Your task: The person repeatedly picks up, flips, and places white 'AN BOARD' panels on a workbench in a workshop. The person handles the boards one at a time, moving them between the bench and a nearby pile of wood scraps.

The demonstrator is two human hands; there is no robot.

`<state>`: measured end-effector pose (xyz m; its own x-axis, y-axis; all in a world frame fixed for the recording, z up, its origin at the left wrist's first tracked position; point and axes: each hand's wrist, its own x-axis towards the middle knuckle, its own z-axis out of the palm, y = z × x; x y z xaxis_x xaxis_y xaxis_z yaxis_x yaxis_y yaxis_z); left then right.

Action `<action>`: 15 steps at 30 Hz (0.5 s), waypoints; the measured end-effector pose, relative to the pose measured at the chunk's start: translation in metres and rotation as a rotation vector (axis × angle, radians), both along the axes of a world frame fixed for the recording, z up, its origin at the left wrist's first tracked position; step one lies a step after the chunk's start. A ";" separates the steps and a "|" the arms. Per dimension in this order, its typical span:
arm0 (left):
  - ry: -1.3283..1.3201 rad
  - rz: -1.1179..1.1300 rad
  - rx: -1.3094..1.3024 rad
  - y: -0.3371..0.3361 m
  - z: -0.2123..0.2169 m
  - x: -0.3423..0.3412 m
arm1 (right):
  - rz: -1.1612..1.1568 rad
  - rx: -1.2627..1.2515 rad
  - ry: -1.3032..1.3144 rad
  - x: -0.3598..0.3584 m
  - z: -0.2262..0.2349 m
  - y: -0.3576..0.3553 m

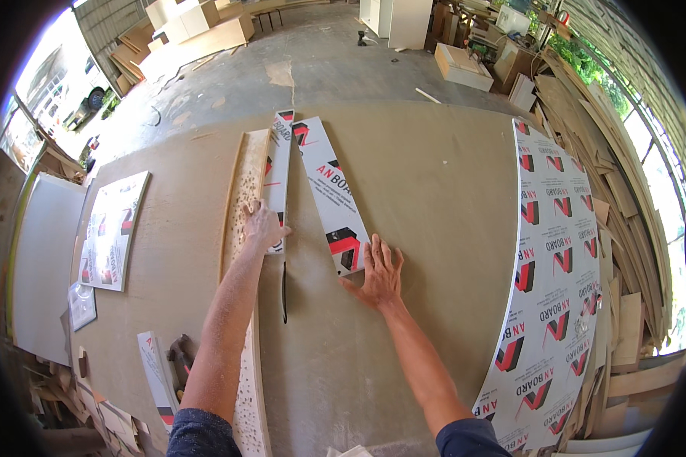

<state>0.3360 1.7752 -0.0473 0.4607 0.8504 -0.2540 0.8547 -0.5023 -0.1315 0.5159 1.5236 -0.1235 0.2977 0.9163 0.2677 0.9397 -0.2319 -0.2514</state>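
Observation:
My left hand (262,227) reaches over a narrow, white printed board strip (279,179), its thumb at the right edge and its fingers bent toward a long wooden guide rail (244,183) with a speckled face. The strip lies along that rail. Just past its near end, a thin dark blade-like piece (284,293) rises from the tabletop. A second, wider board strip (331,194) lies slanted to the right, its far end near the first. My right hand (379,273) touches its near right corner with fingers spread and thumb by the lower edge.
On the broad brown tabletop (434,206) a large printed sheet (556,266) lies at right. Left are a smaller printed panel (114,228), a clear flat piece (82,305), a short offcut (154,377) and a hammer (180,359). Wood scraps (625,206) pile up beyond the right edge.

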 end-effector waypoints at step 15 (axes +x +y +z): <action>-0.678 0.335 0.139 0.059 0.062 -0.159 | -0.008 0.094 0.003 0.002 -0.004 0.002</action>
<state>0.1774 1.8340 0.0150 0.1896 0.9756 0.1110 0.8745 -0.2192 0.4326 0.5176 1.5253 -0.1274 0.3063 0.8847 0.3515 0.9370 -0.2150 -0.2755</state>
